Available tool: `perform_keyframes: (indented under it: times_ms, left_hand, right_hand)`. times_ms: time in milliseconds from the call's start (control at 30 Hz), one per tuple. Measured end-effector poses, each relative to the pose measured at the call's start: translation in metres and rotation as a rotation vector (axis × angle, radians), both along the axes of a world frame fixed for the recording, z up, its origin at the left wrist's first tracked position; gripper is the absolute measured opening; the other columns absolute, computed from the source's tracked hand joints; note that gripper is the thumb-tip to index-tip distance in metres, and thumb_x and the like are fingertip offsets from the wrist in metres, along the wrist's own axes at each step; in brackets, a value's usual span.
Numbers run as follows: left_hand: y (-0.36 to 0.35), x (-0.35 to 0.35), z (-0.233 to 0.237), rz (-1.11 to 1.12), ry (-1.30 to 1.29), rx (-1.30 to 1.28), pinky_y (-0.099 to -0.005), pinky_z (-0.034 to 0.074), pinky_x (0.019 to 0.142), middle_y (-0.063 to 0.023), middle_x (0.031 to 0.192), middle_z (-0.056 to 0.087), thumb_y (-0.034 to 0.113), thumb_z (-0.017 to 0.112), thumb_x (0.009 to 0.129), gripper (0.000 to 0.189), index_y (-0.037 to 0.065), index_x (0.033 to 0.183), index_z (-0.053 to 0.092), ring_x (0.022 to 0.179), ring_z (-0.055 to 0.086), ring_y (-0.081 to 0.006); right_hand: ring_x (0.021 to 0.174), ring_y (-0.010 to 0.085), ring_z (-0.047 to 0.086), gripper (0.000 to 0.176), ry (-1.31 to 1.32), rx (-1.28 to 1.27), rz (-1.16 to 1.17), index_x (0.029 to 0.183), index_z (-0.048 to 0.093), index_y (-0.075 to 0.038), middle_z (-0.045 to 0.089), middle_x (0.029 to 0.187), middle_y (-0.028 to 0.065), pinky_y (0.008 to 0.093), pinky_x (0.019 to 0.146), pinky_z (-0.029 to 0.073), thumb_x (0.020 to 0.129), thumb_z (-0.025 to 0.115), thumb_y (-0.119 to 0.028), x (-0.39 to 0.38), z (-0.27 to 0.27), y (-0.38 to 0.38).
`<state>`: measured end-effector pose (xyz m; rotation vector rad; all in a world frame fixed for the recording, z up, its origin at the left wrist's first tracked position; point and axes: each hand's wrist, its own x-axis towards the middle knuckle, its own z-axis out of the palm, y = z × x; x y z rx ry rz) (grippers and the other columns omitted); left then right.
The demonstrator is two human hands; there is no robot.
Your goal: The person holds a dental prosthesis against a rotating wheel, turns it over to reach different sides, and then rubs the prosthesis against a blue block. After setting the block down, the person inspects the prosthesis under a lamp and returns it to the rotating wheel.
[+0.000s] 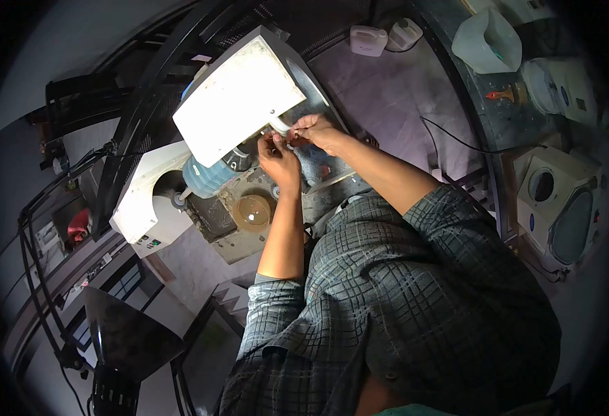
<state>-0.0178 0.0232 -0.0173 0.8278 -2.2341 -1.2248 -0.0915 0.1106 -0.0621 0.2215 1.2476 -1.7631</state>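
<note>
My left hand (280,164) is closed in a pinch below the lower right corner of a white machine cover (242,97). Beside it, to the right, my right hand (320,134) also has its fingertips pressed together. The fingers of both hands meet around a very small item that I cannot make out. A short white rounded part (279,125) sticks out from under the cover, right at my fingertips. Below and left of my left hand, a round amber bowl (252,212) stands on a stained work tray (230,251).
Left of the cover are a ribbed blue container (211,177) and a white machine housing (153,197) with a spindle. A black lamp (128,333) stands at lower left. White jugs (369,40) sit at the back. Another machine (557,201) and a white tub (488,41) are at right.
</note>
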Motion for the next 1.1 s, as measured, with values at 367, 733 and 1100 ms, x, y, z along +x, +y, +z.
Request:
perform_keyframes:
  times_ms: [367, 733, 1100]
  left_hand:
    - [0.005, 0.007, 0.014, -0.054, -0.001, -0.061, -0.0255, 0.045, 0.063, -0.0093, 0.076, 0.06, 0.006, 0.052, 0.091, 0.01, -0.004, 0.09, 0.054, 0.068, 0.056, -0.012]
    - [-0.012, -0.007, -0.003, 0.052, 0.007, 0.208, -0.0262, 0.043, 0.054, -0.0081, 0.068, 0.059, 0.008, 0.053, 0.092, 0.018, -0.006, 0.079, 0.054, 0.059, 0.052, -0.0105]
    - [-0.005, -0.014, 0.009, 0.116, 0.089, 0.403, -0.0247, 0.042, 0.052, -0.0076, 0.071, 0.061, 0.007, 0.053, 0.092, 0.018, -0.006, 0.079, 0.057, 0.059, 0.053, -0.0099]
  right_hand:
    - [0.088, 0.0173, 0.063, 0.013, 0.069, -0.151, -0.017, 0.098, 0.06, 0.005, 0.064, 0.094, 0.0117, 0.0279, 0.081, 0.052, 0.089, 0.053, -0.001, 0.01, -0.004, 0.005]
    - [0.086, 0.0176, 0.063, 0.016, -0.027, -0.165, -0.042, 0.1, 0.06, 0.007, 0.065, 0.095, 0.0126, 0.0285, 0.081, 0.052, 0.089, 0.051, 0.0, 0.003, -0.002, 0.004]
    - [0.092, 0.0208, 0.063, 0.019, -0.038, 0.005, -0.052, 0.104, 0.056, 0.009, 0.062, 0.102, 0.016, 0.0314, 0.079, 0.055, 0.09, 0.047, 0.001, -0.005, 0.027, 0.003]
